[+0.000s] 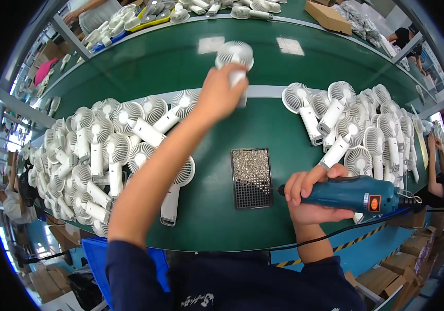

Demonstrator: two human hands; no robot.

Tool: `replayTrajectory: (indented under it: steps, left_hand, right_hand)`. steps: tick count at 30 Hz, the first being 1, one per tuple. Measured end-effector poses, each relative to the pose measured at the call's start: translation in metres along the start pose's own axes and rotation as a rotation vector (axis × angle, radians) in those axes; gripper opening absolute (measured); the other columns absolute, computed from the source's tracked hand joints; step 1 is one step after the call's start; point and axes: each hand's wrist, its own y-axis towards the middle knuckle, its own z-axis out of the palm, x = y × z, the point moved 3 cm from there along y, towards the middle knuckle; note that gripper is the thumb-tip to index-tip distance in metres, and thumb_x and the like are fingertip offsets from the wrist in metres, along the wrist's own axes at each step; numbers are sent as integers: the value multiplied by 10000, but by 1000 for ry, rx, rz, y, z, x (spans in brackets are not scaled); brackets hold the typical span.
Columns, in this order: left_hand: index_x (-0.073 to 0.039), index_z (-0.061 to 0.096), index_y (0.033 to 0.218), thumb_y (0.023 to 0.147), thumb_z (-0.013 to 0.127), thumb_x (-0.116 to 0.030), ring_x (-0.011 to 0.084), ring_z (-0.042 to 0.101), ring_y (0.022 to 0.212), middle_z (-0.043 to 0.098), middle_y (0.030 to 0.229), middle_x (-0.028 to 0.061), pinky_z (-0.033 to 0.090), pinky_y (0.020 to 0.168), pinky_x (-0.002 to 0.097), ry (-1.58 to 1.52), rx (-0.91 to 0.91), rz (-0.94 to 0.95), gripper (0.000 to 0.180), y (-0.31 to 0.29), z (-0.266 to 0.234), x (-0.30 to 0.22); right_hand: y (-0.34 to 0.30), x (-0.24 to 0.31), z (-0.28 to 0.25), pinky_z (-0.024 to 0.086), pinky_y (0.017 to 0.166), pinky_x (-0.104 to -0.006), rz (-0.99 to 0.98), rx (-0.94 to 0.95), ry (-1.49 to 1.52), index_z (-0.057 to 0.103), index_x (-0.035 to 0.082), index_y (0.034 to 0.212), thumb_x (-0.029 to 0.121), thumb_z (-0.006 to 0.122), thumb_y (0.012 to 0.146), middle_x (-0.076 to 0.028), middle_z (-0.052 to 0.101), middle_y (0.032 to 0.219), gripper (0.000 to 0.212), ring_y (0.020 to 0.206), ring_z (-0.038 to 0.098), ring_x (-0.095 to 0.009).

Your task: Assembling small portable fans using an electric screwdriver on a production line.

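Note:
My left hand [221,93] is stretched out over the far side of the bench, closed around the handle of a white handheld fan [235,54]; both are slightly blurred. In my right hand [313,194] is a teal electric screwdriver [354,195], lying nearly level with its bit pointing left. That bit reaches the right edge of a black screw tray [253,202], a grid of holes whose far part is covered with small metal screws [251,165]. Whether the tip touches a screw is too small to tell.
White handheld fans are heaped on the left [100,132] and on the right [350,132] of the green bench [211,223]. A black cable [289,247] runs from the screwdriver along the near edge. More fans and a cardboard box [328,18] lie across the far side. Other people work nearby.

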Motion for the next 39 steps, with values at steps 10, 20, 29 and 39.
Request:
replayTrajectory:
  steps: [10,20,29,39]
  left_hand:
    - [-255,571,1378,870,625,-325,378,654,1042,693,1130,184,523,911,457,751,168,23,516,148,39,102]
    - [-85,434,1437,859,696,-110,414,593,1033,559,1182,205,491,840,458,753,427,-253,636,-199,-114,-51]
    - [-76,627,1227,790,793,-192,261,518,776,471,975,132,463,656,355,370,228,-235,481,-244,-46,-31]
    - [-74,641,1255,748,748,-229,312,461,1048,528,1157,103,383,935,424,258,261,162,541,-215,-29,-18]
  right_hand:
    - [3,8,8,447,426,-309,-69,159,-72,420,114,1222,766,630,778,-75,527,710,817,466,507,-181]
    - [2,5,12,399,405,-299,92,-147,-27,416,185,1239,793,638,742,-37,497,696,816,424,458,-157]
    - [7,-2,-6,437,497,-335,116,115,1,374,174,1364,826,561,773,-71,511,802,900,532,513,-180]
    - [5,-15,3,451,520,-366,261,244,-50,385,181,1386,794,580,792,-90,534,858,876,563,535,-206]
